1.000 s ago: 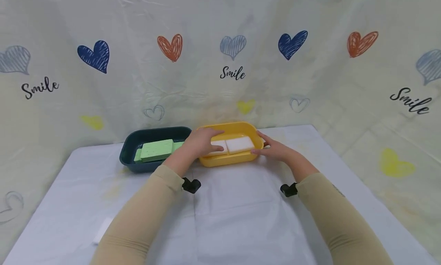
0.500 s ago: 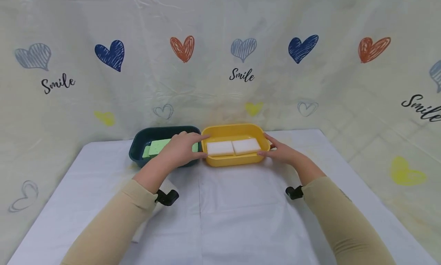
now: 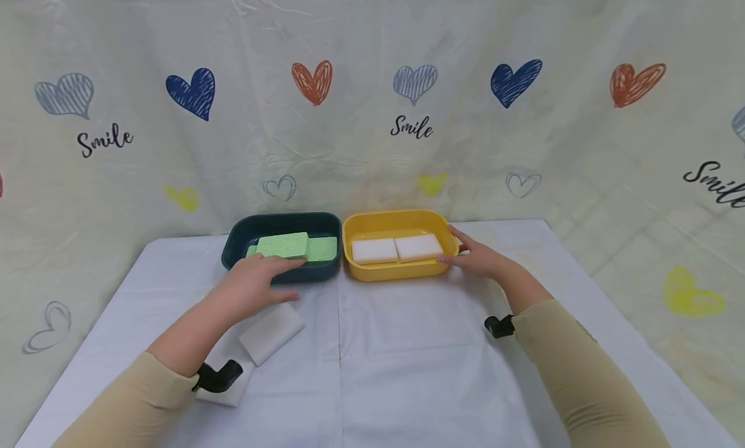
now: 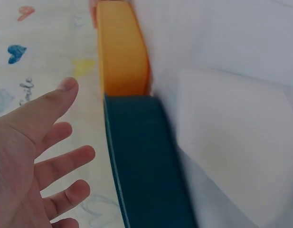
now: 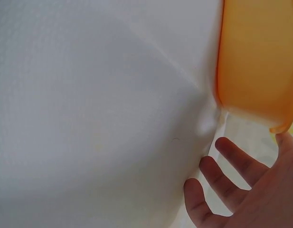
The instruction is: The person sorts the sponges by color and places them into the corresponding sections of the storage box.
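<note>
1. A cream backdrop printed with hearts and the word "Smile" hung behind the white-covered table (image 3: 407, 370).
2. The yellow tub (image 3: 401, 277) stood at the back of the table, holding two white sponges (image 3: 396, 249) side by side.
3. The dark teal tub (image 3: 279, 223) sat touching the yellow tub's left side, with green sponges (image 3: 283, 244) stacked inside.
4. The right hand (image 3: 477, 257) rested against the yellow tub's right end, fingers relaxed and straight, clasping nothing, as it had half a second before.
5. The left hand (image 3: 253, 283) had drawn back from the yellow tub's left rim to the near side of the teal tub; it hovered with fingers spread and held nothing.
6. A loose white sponge (image 3: 272, 331) lay on the table in front of the teal tub, just under that hand; another white piece (image 3: 224, 396) lay by the left wrist.
</note>
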